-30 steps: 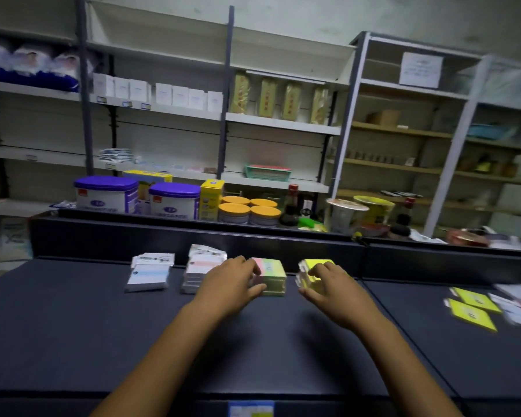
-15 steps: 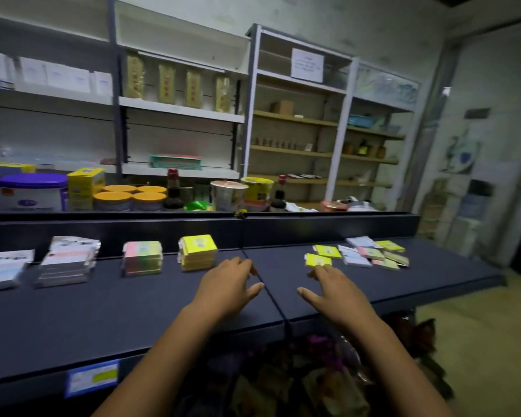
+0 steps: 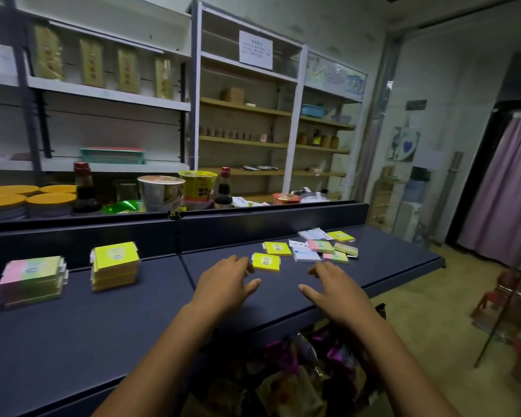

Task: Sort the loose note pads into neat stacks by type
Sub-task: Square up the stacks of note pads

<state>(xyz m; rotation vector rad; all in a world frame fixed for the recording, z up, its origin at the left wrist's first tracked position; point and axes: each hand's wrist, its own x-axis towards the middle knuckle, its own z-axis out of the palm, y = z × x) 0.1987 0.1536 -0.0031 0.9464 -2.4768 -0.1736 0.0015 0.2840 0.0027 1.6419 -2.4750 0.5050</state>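
Several loose note pads lie scattered on the right part of the dark blue shelf point(image 3: 103, 332): a yellow pad point(image 3: 266, 262) nearest me, another yellow pad point(image 3: 278, 248), white pads point(image 3: 306, 254) and pink-green pads point(image 3: 321, 246). Further left stand a neat yellow stack point(image 3: 115, 265) and a pink-green stack point(image 3: 30, 281). My left hand point(image 3: 224, 285) hovers open, its fingertips just left of the nearest yellow pad. My right hand point(image 3: 333, 288) is open too, just in front of the loose pile. Neither hand holds anything.
A raised dark back rail point(image 3: 253, 224) borders the shelf. Behind it stand noodle cups point(image 3: 160, 192), sauce bottles point(image 3: 224, 188) and orange-lidded tubs point(image 3: 50, 203). Wall shelving point(image 3: 244, 106) fills the background. Bags point(image 3: 298, 380) sit below the shelf; a red stool point(image 3: 500, 293) stands on the floor at right.
My view has swung right, away from the stacks toward the loose pile. Both hands left the pink-green and yellow stacks and moved right, open, up to the scattered pads.
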